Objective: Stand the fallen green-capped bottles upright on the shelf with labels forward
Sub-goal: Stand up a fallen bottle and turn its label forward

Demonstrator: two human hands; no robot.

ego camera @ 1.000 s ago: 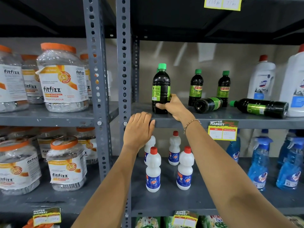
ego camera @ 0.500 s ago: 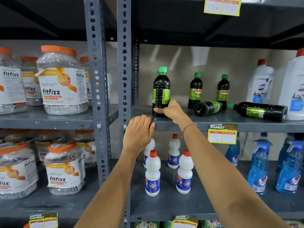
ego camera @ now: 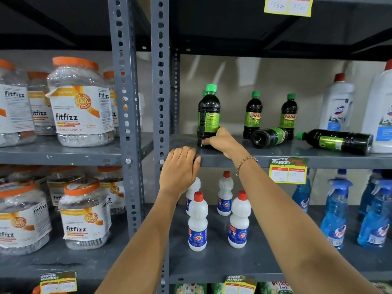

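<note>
A dark green-capped bottle (ego camera: 208, 115) stands upright at the left end of the grey shelf (ego camera: 233, 161), its label turned partly sideways. My right hand (ego camera: 222, 140) grips its base. My left hand (ego camera: 180, 168) rests flat on the shelf's front edge. Another cap peeks out behind the held bottle. Two upright bottles (ego camera: 252, 114) (ego camera: 289, 115) stand further back with "SUNNY" labels forward. One fallen bottle (ego camera: 269, 137) lies with its base toward me. A second fallen bottle (ego camera: 337, 141) lies across the shelf with its cap pointing left.
White cleaner jugs (ego camera: 337, 105) stand at the shelf's right end. Small white red-capped bottles (ego camera: 197, 221) and blue spray bottles (ego camera: 337, 217) fill the shelf below. Fitfizz jars (ego camera: 80, 102) sit on the left rack behind grey uprights (ego camera: 160, 81).
My right hand has slid lower on the standing bottle, from its middle to its base, and the bottle has turned slightly. The left hand stays on the shelf edge.
</note>
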